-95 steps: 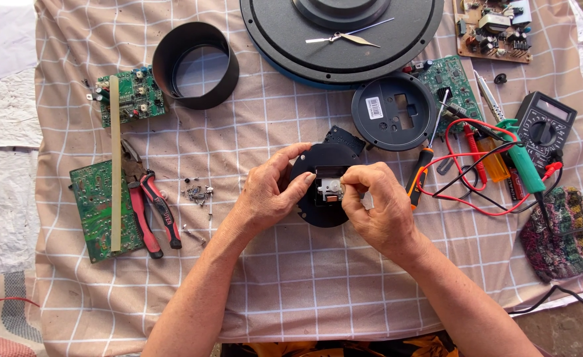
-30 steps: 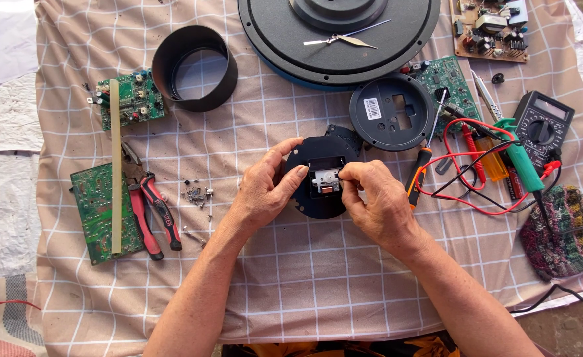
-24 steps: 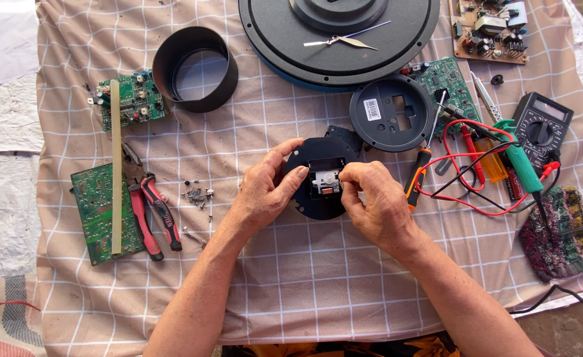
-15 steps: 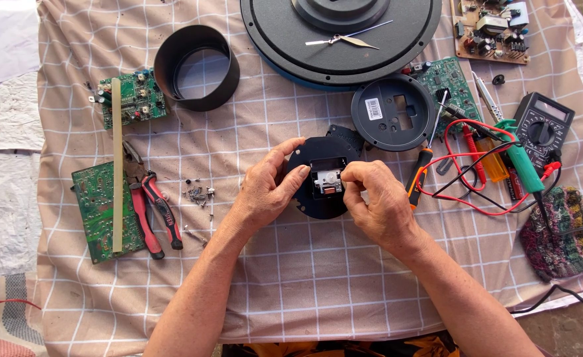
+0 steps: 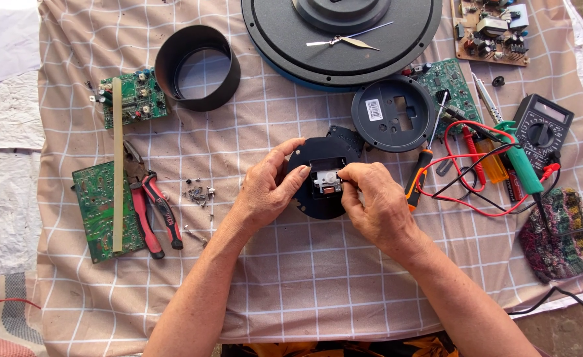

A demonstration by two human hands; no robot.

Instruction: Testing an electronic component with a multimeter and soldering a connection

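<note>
Both hands, left (image 5: pixel 265 195) and right (image 5: pixel 377 208), pinch the black disc (image 5: pixel 318 198); careless pressure might crack its small mechanism (image 5: pixel 327 182).

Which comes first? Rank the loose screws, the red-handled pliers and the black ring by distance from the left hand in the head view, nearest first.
From the left hand:
1. Loose screws, just to its left on the checked cloth.
2. Red-handled pliers, farther left, beside the green circuit board.
3. Black ring, farthest, up and to the left.
</note>
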